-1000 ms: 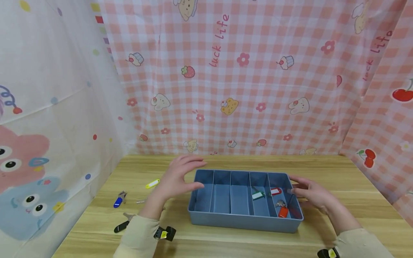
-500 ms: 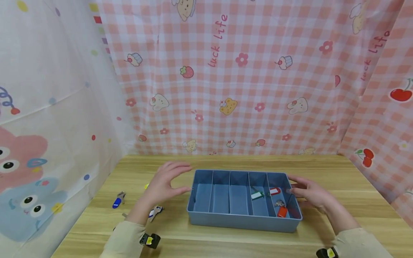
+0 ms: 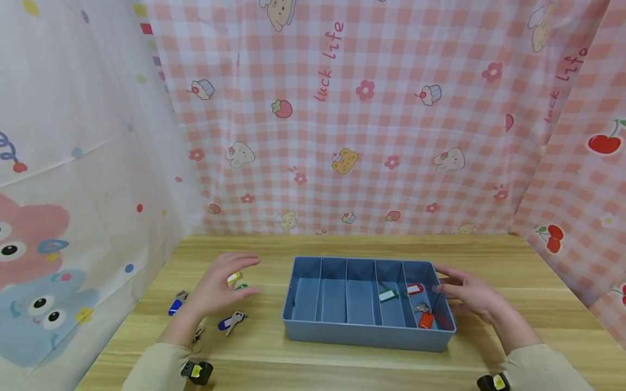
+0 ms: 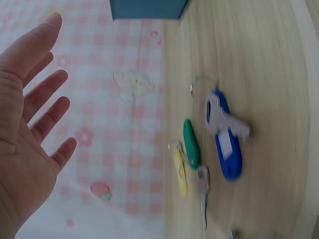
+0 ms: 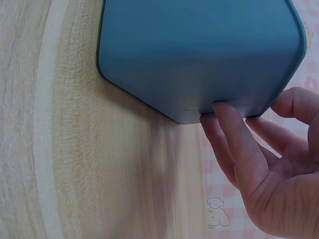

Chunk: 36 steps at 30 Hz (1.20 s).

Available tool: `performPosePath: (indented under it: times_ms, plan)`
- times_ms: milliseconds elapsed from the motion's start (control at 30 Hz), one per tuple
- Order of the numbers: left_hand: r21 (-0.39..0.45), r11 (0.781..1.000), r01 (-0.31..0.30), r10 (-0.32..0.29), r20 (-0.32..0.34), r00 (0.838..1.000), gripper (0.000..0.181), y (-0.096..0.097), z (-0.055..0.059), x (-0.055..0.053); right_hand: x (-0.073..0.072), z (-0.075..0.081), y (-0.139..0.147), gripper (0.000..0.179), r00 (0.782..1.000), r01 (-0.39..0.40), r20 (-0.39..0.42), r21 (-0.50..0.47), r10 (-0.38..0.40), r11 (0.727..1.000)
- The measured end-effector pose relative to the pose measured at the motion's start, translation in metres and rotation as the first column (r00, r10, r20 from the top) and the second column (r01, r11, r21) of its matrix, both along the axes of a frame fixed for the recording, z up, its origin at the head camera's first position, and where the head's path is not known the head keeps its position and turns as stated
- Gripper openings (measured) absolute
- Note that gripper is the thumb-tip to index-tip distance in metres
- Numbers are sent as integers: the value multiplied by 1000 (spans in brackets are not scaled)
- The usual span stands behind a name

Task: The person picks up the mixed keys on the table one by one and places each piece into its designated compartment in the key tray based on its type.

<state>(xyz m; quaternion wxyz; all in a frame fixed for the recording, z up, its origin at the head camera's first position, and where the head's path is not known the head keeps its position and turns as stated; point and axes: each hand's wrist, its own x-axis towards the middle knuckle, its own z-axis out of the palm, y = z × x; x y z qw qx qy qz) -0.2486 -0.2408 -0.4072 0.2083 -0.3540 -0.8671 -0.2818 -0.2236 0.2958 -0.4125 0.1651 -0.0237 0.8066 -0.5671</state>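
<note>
My left hand [image 3: 220,285] hovers over the left of the table, thumb and fingers spread, holding nothing. Around it lie tagged keys: a blue-tagged key [image 3: 231,321] below, and a yellow key tag [image 4: 180,172] and green key tag [image 4: 191,144] partly hidden behind the hand in the head view. My right hand [image 3: 474,296] touches the right end of a blue-grey divided box [image 3: 367,334], fingertips on its outer wall and thumb at the rim. A green-tagged key [image 3: 388,295] lies in the fourth compartment; the rightmost holds a red key tag [image 3: 414,289] and an orange-red tag [image 3: 425,320] with a key.
Another blue-tagged key [image 3: 175,307] lies left of my left forearm, and keys [image 3: 198,334] peek out beside the sleeve. The wooden table [image 3: 332,369] ends at a pink checked cloth [image 3: 371,190]; a white patterned cloth [image 3: 107,179] hangs at the left.
My left hand has moved left, away from the box to over the keys, uncovering the near blue-tagged key. The right hand stays at the box's end.
</note>
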Motion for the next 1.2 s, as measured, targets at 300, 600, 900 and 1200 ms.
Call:
performPosePath:
  times_ms: [300, 600, 900, 1200]
  plan:
    - [54, 998, -26, 22, 83, 996, 58, -31, -7, 1, 0, 1, -2, 65, 1000, -7, -2, -13, 7, 1000]
    - [38, 993, -114, 105, 192, 976, 56, -55, -12, 3, 0, 2, -2, 67, 1000, -9, 1, -13, 9, 1000]
    - [-7, 989, -144, 139, 321, 937, 53, -66, -21, 2, 0, 0, -1, 67, 1000, -13, -5, -15, 13, 1000]
    - [-67, 987, -146, 160, 361, 919, 43, -71, -32, -6, 1, -1, 0, 68, 1000, -14, 1, -13, 14, 1000]
